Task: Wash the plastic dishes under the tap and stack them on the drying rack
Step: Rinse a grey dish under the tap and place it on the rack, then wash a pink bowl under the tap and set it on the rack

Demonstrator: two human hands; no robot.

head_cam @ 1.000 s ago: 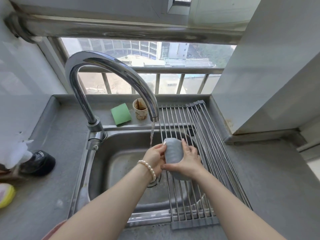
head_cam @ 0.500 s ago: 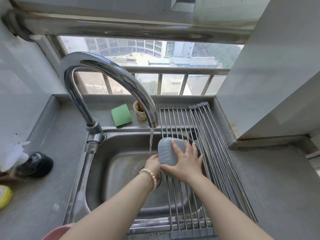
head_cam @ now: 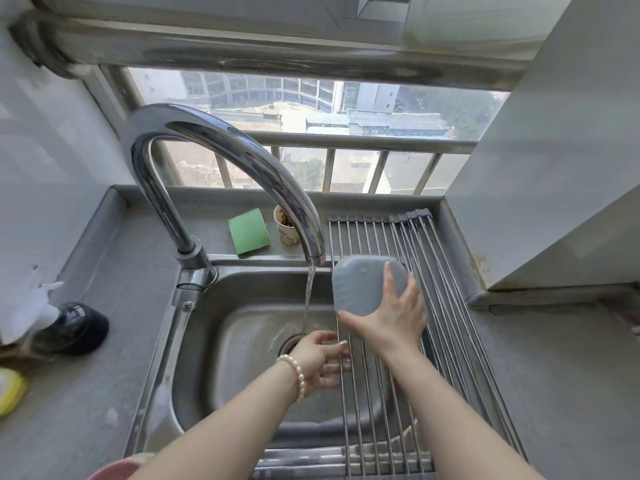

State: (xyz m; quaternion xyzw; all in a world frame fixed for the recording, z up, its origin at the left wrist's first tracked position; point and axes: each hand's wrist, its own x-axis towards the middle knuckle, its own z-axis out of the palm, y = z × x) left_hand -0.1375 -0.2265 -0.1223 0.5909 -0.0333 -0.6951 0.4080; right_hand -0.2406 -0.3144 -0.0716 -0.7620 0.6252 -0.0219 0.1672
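Note:
A grey-blue plastic dish with rounded corners lies bottom-up on the far part of the metal roll-up drying rack. My right hand rests spread over its near right side, thumb at the near edge and fingers on top. My left hand, with a pearl bracelet at the wrist, hovers over the sink near the drain, fingers relaxed and holding nothing. Water runs from the chrome tap just left of the dish.
A green sponge and a used paper cup sit on the ledge behind the sink. A dark object and something yellow lie on the left counter. A pink rim shows at the bottom edge.
My right hand carried the dish away from the water and set it further back on the rack. My left hand let go of it and dropped down over the drain.

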